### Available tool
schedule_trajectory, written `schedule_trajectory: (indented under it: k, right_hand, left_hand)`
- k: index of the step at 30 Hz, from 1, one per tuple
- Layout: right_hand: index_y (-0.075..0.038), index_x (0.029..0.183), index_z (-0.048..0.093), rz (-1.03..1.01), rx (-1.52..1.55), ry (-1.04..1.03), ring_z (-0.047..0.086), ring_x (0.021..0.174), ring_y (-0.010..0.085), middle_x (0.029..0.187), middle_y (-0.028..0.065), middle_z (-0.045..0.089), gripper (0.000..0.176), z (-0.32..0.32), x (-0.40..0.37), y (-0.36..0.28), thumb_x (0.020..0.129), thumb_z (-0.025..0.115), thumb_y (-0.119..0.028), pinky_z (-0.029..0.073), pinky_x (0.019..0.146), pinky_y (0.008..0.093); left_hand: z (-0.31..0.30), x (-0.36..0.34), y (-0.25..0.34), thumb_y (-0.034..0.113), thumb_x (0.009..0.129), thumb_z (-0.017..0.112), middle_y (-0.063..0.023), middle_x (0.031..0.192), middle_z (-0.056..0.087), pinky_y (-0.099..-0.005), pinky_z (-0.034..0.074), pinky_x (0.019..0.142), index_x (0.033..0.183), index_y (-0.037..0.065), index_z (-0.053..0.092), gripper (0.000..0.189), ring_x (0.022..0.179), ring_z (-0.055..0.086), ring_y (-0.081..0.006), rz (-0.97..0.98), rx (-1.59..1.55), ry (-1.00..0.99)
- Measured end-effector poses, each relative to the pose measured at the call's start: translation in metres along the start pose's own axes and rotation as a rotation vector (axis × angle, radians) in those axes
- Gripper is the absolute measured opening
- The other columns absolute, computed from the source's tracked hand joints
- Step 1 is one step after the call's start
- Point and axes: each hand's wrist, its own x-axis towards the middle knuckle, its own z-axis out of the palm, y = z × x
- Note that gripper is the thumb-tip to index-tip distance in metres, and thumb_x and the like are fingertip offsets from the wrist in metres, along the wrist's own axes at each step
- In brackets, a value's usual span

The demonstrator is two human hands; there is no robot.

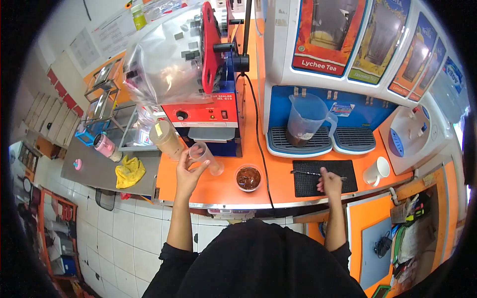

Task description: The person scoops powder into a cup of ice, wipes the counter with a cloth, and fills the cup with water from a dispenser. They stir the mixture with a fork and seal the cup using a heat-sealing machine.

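Left hand point(188, 171) is held raised ahead on an extended bare forearm, fingers point(185, 158) curled in a wrap grip. Right hand point(329, 183) is held out to the right, palm down, fingers pinched together.

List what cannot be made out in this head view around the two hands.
1. The utensil is partly covered by the right hand, so its type is unclear.
2. The clear cup in the left hand is too small to show any contents.
3. The cup sealer has its top veiled by a plastic bag.
4. The far-right drink labels are too small to read.
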Motion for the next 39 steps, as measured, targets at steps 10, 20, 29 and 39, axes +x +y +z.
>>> schedule_trajectory:
  k: [10, 20, 29, 39]
  right_hand:
    - [0.001, 0.134, 0.038, -0.937, -0.375, -0.585, 0.038, 0.122, 0.0419, 0.129, 0.0249, 0.041, 0.091, 0.124, -0.073, -0.085, 0.066, 0.081, -0.041, 0.036, 0.101, 0.0449]
    - [-0.002, 0.137, 0.034, -0.846, -0.743, -0.532, 0.049, 0.111, 0.0391, 0.118, 0.0231, 0.05, 0.1, 0.152, -0.079, -0.11, 0.059, 0.085, -0.037, 0.043, 0.095, 0.0437]
    - [-0.002, 0.131, 0.04, -0.657, -0.681, -0.349, 0.056, 0.109, 0.0327, 0.116, 0.0199, 0.057, 0.1, 0.131, -0.102, -0.158, 0.049, 0.09, -0.027, 0.045, 0.094, 0.0389]
    - [0.001, 0.126, 0.042, -0.593, -0.682, -0.243, 0.06, 0.106, 0.0345, 0.111, 0.0228, 0.061, 0.094, 0.098, -0.159, -0.254, 0.051, 0.087, -0.035, 0.047, 0.091, 0.0381]
  left_hand:
    - [-0.077, -0.005, -0.072, 0.013, 0.075, 0.078, -0.0099, 0.121, 0.052, -0.0326, 0.048, 0.085, 0.121, 0.001, 0.049, 0.055, 0.1, 0.057, -0.0203, -0.028, 0.253, 0.54]
    - [-0.111, 0.014, -0.105, 0.019, 0.071, 0.082, -0.0118, 0.118, 0.052, -0.0345, 0.047, 0.087, 0.124, 0.002, 0.046, 0.066, 0.105, 0.056, -0.024, -0.065, 0.336, 0.494]
    - [-0.041, 0.008, -0.036, 0.022, 0.08, 0.074, -0.0145, 0.131, 0.044, -0.0405, 0.035, 0.101, 0.131, 0.003, 0.039, 0.065, 0.124, 0.04, -0.0224, 0.028, -0.046, 0.078]
    - [0.002, 0.07, -0.083, 0.011, 0.084, 0.063, -0.0002, 0.112, 0.056, -0.0354, 0.032, 0.102, 0.109, 0.008, 0.05, 0.028, 0.11, 0.052, -0.0162, -0.52, -1.099, -0.161]
